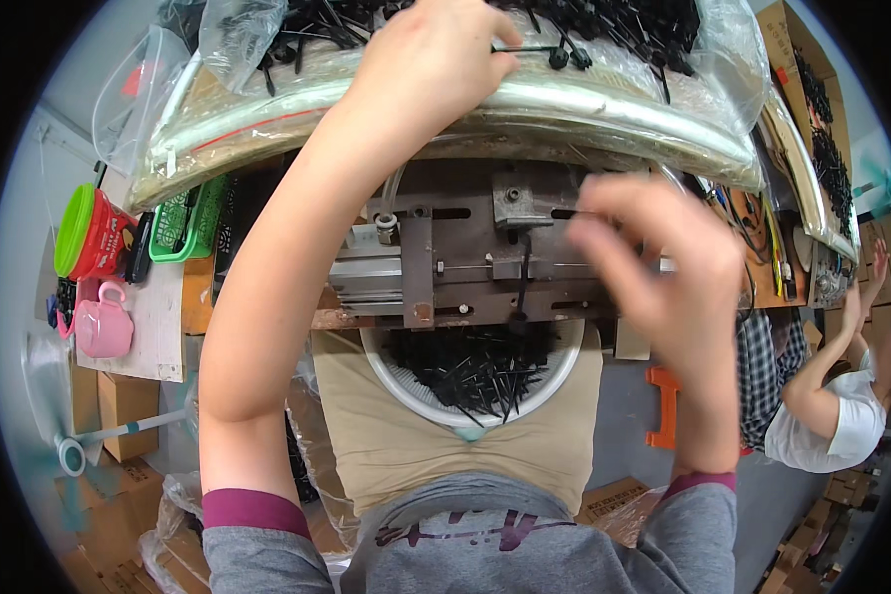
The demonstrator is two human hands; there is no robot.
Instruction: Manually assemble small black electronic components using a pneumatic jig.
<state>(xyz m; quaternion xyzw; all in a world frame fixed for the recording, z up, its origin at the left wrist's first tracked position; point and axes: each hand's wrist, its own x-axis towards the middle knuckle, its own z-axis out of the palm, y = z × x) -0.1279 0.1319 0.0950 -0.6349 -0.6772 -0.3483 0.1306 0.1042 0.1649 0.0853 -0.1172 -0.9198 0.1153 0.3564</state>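
Note:
My left hand (431, 64) reaches over the far tray with thumb and fingers pinched on a thin black stem with a knobbed end (535, 49). More loose black stemmed parts (624, 35) lie heaped around it on clear plastic. My right hand (663, 247) is smeared by motion beside the metal fixture (455, 233), and its fingers are too blurred to read. Under the fixture's small clamp block (520, 206) another black stemmed part (524, 277) stands out toward me. A white basin (376, 358) full of similar black pieces (475, 366) rests at my lap, just below the fixture.
On the left are a green-rimmed red tub (104, 238), a pink cup (104, 322) and a green basket (190, 223). The plastic-wrapped tray edge (584, 104) crosses the far side. At right, a person in a white shirt (827, 421) sits near an orange stool (662, 406).

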